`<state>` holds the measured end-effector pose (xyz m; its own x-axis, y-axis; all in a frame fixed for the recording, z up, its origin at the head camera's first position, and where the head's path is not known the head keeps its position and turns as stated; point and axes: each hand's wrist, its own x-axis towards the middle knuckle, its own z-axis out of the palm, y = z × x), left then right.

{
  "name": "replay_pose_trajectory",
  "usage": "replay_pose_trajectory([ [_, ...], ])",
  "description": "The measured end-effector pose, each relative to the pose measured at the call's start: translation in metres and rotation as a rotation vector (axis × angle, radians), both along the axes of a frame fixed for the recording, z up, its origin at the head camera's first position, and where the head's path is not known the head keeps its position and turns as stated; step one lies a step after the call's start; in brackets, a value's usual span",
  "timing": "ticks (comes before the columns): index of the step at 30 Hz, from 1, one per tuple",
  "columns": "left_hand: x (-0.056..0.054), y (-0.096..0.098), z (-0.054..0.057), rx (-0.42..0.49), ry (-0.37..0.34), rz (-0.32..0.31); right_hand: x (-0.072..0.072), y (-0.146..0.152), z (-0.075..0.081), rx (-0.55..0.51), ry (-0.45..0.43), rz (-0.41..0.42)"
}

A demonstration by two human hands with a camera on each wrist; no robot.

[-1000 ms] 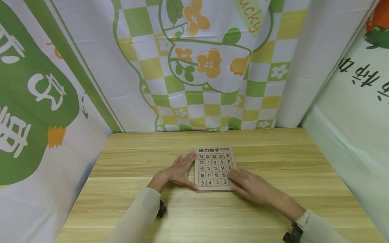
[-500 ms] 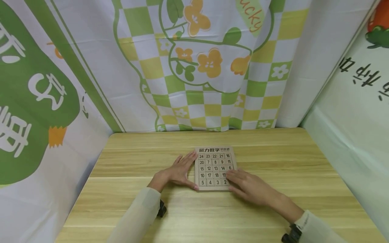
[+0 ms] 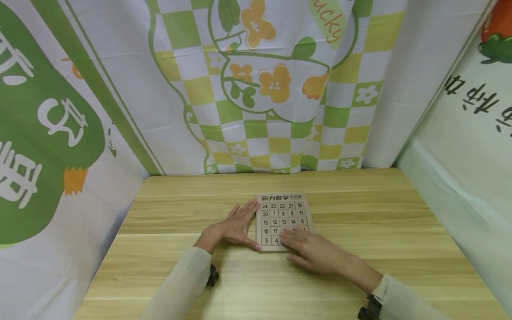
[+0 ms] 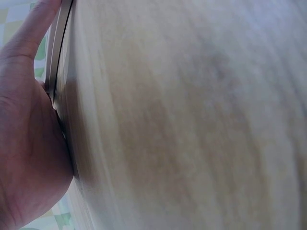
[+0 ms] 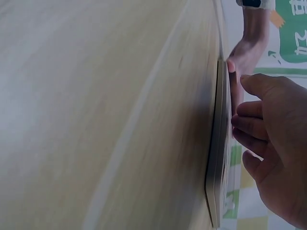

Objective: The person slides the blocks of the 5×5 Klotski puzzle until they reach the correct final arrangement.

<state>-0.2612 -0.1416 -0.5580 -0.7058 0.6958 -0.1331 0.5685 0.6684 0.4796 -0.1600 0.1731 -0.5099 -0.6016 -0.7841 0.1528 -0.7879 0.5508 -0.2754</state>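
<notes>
A wooden number sliding puzzle [image 3: 283, 214] lies flat on the table, with black Chinese characters along its top strip and numbered square tiles below. My left hand [image 3: 235, 226] rests against its left side, fingers extended at the upper left edge and thumb at the lower left corner. From the right, my right hand [image 3: 316, 251] reaches over the lower rows, fingertips on the tiles right of 17 and 4, covering several of them. In the right wrist view the fingers [image 5: 252, 127] bend gently close over the puzzle's face, and the puzzle's edge [image 5: 218, 143] shows side-on.
The light wood-grain table [image 3: 180, 200] extends around the puzzle on every side. Behind it hangs a green and yellow checked curtain [image 3: 256, 133], with printed cloth [image 3: 52, 133] on the left and more on the right. Each wrist wears a dark strapped device [image 3: 213, 275].
My right hand has slid leftward over the lower rows, from the right edge toward the middle, uncovering the right end of the fourth row. The left hand stays in place.
</notes>
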Motion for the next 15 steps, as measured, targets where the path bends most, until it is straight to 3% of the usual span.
replay_pose_trajectory([
  [4,0.000,-0.001,-0.004,-0.002,0.000,0.006,0.001,-0.008,0.000,0.025,-0.018,0.018],
  [15,0.006,0.001,0.016,-0.021,-0.016,-0.009,0.001,-0.028,0.002,0.080,-0.036,0.055],
])
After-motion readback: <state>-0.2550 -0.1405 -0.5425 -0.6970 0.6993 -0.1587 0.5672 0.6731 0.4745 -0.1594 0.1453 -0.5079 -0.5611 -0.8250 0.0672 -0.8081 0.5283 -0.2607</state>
